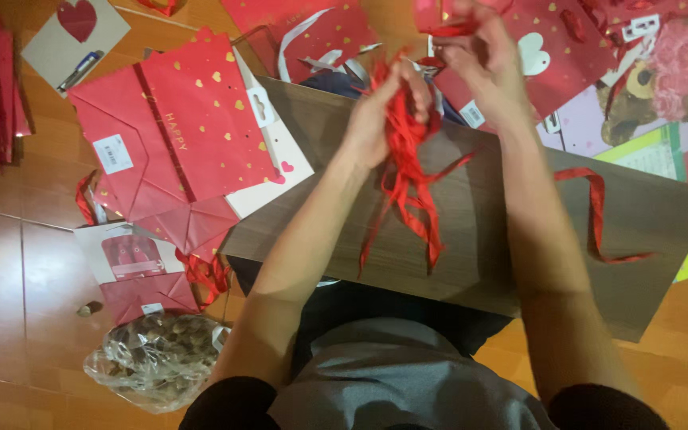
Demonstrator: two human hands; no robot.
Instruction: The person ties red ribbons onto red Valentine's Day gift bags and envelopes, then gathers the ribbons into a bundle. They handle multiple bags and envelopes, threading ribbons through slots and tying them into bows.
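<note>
Nearest: clear plastic bag (157,362) on the floor. Then wood worktop (511,255), loose red ribbon (599,215) on it. Left hand (384,111) pinches a ribbon bunch (408,171) (ends dangling); right hand (479,52) grips its top. Beyond: red gift bags (177,135).

Your forearms are bare from the wrist down to near the elbow, where short black sleeves begin: the black left sleeve (228,404) bunches in soft folds at the near left, the black right sleeve (607,408) at the near right. Between them your lap shows grey fabric (408,374), smooth with a few creases, edged farther off by a darker navy garment (376,306). Your hands carry no rings, watch or gloves.
</note>
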